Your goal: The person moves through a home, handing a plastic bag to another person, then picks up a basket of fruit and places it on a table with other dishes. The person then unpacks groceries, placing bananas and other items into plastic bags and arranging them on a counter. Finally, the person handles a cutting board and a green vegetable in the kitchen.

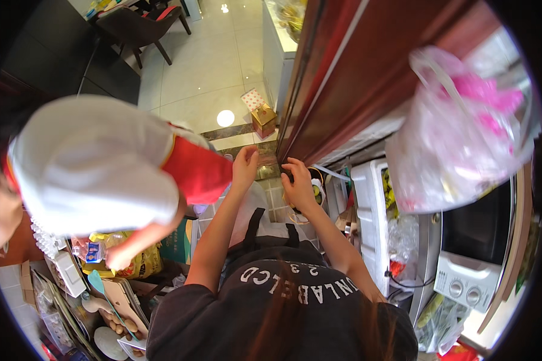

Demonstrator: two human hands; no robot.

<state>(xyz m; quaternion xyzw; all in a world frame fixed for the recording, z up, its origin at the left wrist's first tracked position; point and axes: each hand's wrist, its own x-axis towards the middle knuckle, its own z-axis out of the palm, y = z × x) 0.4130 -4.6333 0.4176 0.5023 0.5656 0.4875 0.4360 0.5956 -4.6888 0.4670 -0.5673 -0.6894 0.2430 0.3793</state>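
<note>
My left hand (245,167) is raised in front of me, thumb a little apart from the fingers, and nothing shows in it. Across a small gap, my right hand (297,185) hangs with bent, parted fingers and also looks bare. Below and beside the right hand stands a container with an orange rim (317,173), partly hidden by that hand. Close by my left hand is the red lower clothing (198,167) of another person in a white top (95,158). That person bends to the left, one hand (119,257) at yellow plastic bags (147,261).
A gold box (263,118) sits by the doorway's dark red frame (343,90). At right are a hanging plastic bag (456,144), a white foam box (368,216) and a microwave oven (469,252). Cutting boards (124,298) and potatoes (119,324) lie at lower left.
</note>
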